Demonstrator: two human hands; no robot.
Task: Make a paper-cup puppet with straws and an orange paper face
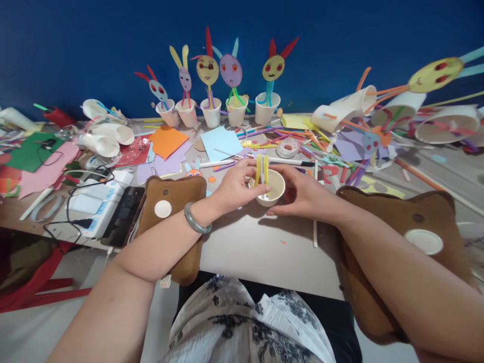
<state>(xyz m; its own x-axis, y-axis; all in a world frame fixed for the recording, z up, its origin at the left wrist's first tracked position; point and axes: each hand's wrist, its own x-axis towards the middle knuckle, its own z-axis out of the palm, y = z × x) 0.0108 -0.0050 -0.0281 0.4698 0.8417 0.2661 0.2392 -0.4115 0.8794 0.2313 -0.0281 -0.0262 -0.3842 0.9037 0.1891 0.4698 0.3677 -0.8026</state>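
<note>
A white paper cup [277, 187] is between my hands over the near middle of the table, its mouth facing up towards me. My left hand [239, 184] is closed at the cup's left rim, thumb and fingers pinching yellow strips [266, 169] with a paler strip between them. These stand upright against the cup; whether they are fastened to it I cannot tell. My right hand [304, 192] curves around the cup's right side, thumb low and fingers behind, steadying it. Some of the right fingers are hidden.
Paper cups [212, 117] with paper-faced figures line the back wall. Coloured sticks, clear tape [287, 147] and paper sheets [221, 143] clutter the table. Brown cushions [166, 237] lie under both forearms. A power strip [109, 201] and a phone [123, 217] are at left.
</note>
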